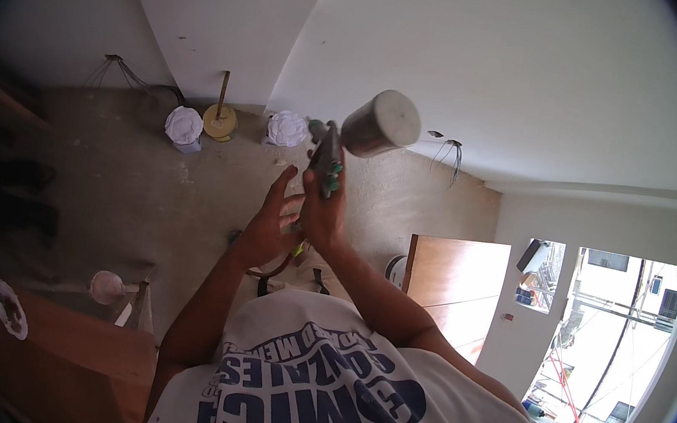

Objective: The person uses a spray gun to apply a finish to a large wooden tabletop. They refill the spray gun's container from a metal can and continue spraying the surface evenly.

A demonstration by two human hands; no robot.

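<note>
In front of me, my right hand (323,218) is wrapped round a paint spray gun (326,159) with green-tinted knobs. Its metal cup (383,124) sticks out to the upper right, toward the white wall. My left hand (272,222) is just left of the gun's lower end, thumb and fingers apart, with nothing visible in it. Below the hands, a reddish hose (277,267) curves near a yellow-green piece (298,249); where the hose joins is hidden.
Along the wall's foot stand two white-covered buckets (184,125) and a yellow container (219,122) with a stick. Loose wires (449,151) hang from the wall. Wooden panels (456,285) lean at right, near window openings (619,339). A brown wooden surface (70,331) lies lower left.
</note>
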